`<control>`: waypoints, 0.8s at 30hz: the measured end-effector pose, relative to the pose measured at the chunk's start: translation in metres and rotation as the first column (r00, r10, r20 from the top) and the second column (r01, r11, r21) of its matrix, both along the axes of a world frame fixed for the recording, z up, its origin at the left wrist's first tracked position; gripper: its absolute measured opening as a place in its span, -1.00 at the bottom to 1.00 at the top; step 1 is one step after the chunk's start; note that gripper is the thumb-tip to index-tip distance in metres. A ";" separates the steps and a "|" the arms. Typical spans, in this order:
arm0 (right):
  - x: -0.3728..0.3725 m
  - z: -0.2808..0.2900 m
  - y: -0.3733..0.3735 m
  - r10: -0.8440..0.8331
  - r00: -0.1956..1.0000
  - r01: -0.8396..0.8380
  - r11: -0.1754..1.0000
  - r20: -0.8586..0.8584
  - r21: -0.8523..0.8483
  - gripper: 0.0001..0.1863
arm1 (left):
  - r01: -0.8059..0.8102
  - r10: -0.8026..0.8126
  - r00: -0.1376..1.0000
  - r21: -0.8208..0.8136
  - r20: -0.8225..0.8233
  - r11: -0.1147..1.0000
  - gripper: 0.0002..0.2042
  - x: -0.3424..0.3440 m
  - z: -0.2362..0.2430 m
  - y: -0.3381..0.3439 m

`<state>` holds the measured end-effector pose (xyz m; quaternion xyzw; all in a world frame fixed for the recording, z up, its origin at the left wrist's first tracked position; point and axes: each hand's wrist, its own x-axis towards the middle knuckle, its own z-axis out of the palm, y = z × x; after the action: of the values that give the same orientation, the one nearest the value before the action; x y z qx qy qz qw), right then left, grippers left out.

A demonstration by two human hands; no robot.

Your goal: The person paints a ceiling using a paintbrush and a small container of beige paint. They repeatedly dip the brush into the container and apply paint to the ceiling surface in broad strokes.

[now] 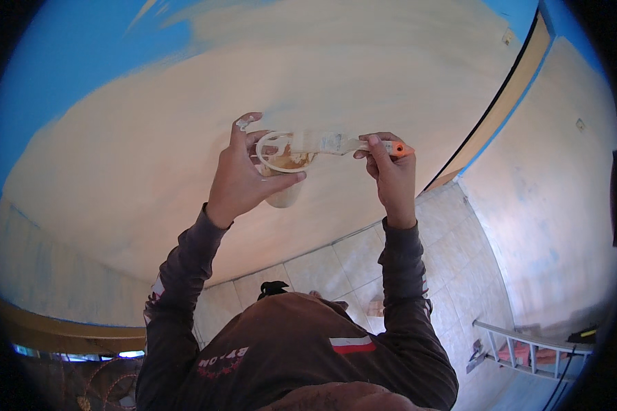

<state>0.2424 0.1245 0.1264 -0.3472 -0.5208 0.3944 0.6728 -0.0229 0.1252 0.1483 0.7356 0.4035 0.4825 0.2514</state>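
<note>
My left hand (pixel 243 175) is wrapped round a small tub of cream-coloured paint (pixel 283 198), thumb along the near side and fingers on the far side. White paint smears the tip of a raised finger. In my right hand (pixel 389 168) is a paintbrush (pixel 332 142), pinched by its handle, whose orange end points right. The brush lies level, with its bristles over the tub's rim at the right; I cannot tell whether they touch it. Ahead of both hands is a wall (pixel 363 75), mostly cream, with blue (pixel 55 82) at the upper left.
A tiled floor (pixel 322 267) lies below me. A metal ladder (pixel 528 348) is at the lower right, near a pale side wall (pixel 548 205). A dark-edged cream strip (pixel 500 103) runs down the wall at the right. Some black object (pixel 273 288) shows past my body.
</note>
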 end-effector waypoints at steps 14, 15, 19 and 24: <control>-0.007 -0.016 -0.043 -0.043 0.971 0.005 0.988 0.236 0.157 -0.76 | 0.017 -0.017 1.000 0.002 -0.020 1.000 0.01 -0.011 -0.030 -0.010; -0.003 -0.010 -0.044 -0.034 0.963 -0.008 0.988 0.268 0.156 -0.76 | 0.024 -0.024 0.999 0.006 -0.022 1.000 0.01 -0.007 -0.026 -0.008; 0.016 0.004 -0.039 -0.049 0.973 0.012 0.986 0.223 0.165 -0.78 | 0.015 -0.015 0.999 -0.003 -0.046 1.000 0.02 0.012 -0.012 0.003; 0.020 0.005 -0.033 -0.023 0.976 -0.006 0.991 0.217 0.135 -0.78 | 0.009 -0.008 0.999 0.020 -0.043 1.000 0.06 0.014 -0.011 0.008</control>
<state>0.2626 0.0918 0.1311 -0.3443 -0.6155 0.3148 0.6352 -0.0086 0.1335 0.1375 0.7499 0.4009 0.4696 0.2374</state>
